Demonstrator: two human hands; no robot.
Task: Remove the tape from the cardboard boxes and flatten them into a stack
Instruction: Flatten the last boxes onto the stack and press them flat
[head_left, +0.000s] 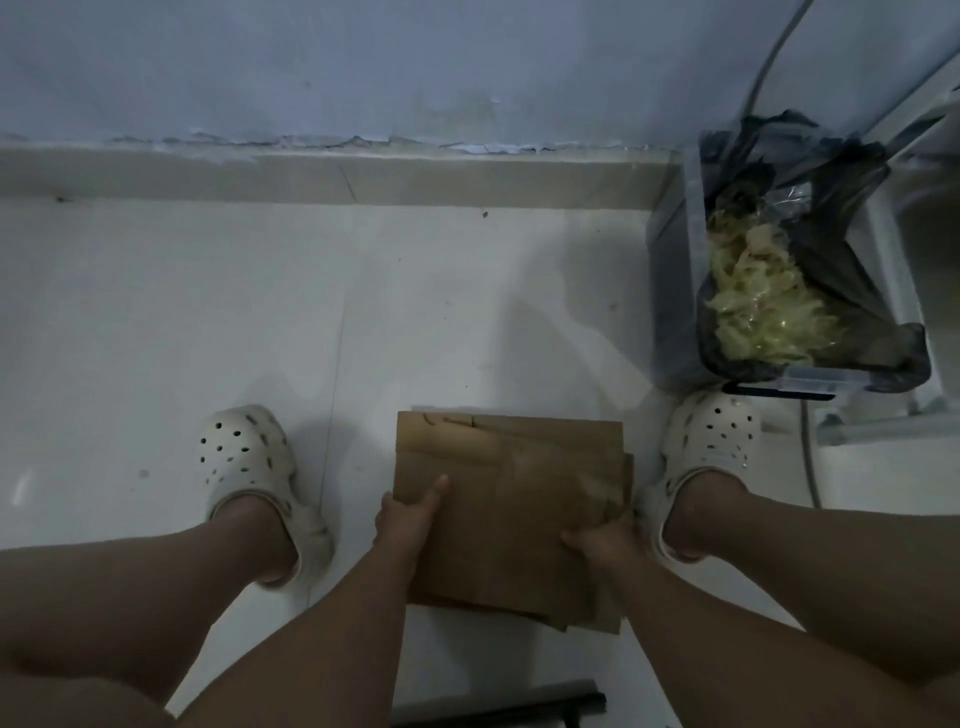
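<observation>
Dim white floor, peeling bluish wall

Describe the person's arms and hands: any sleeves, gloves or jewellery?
Both forearms are bare, with no sleeve in view. The left hand and right hand wear no gloves; no watch, ring or bracelet shows, though the picture is dim.

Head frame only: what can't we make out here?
Head view, cardboard: sheet count and any leftover tape unreadable; dim, blurred.
Head view, left hand and right hand: fingers hidden under the cardboard.
Head view, dark bar: cut off by the bottom edge.
Head view, bin: yellowish wad inside, too blurred to identify.
</observation>
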